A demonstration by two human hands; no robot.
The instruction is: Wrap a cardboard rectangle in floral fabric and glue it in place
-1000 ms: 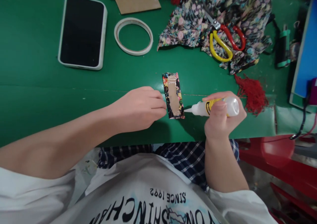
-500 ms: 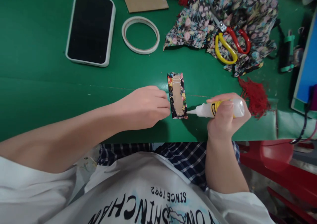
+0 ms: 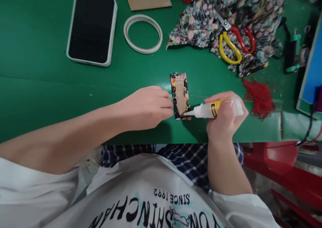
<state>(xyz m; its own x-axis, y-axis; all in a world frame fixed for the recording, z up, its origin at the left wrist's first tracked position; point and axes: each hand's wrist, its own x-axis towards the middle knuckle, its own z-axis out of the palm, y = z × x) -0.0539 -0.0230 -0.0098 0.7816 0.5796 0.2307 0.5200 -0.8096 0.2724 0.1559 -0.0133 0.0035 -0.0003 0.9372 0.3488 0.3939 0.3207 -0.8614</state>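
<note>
A narrow cardboard strip (image 3: 180,95) lies on the green table, its edges wrapped in dark floral fabric. Glossy clear glue shows near its far end. Curled fingers of my left hand (image 3: 157,107) rest right at the strip's left edge; their tips are hidden, so I cannot tell whether they pinch it. My right hand (image 3: 226,115) is closed around a clear glue bottle (image 3: 205,110) with a yellow label. The bottle is tilted nearly flat, pointing left, and its thin nozzle is over the strip's near end, by the folded fabric.
Scissors (image 3: 236,43) with red and yellow handles lie on crumpled floral fabric (image 3: 193,28). A red tassel (image 3: 260,98) sits to the right. Farther back are a tape roll (image 3: 125,36), a white-edged device with a black screen (image 3: 92,26) and cardboard pieces (image 3: 149,0).
My right hand has moved slightly left with the glue bottle, bringing the nozzle tip from the strip's right edge to over its near end. My left hand has stayed put.
</note>
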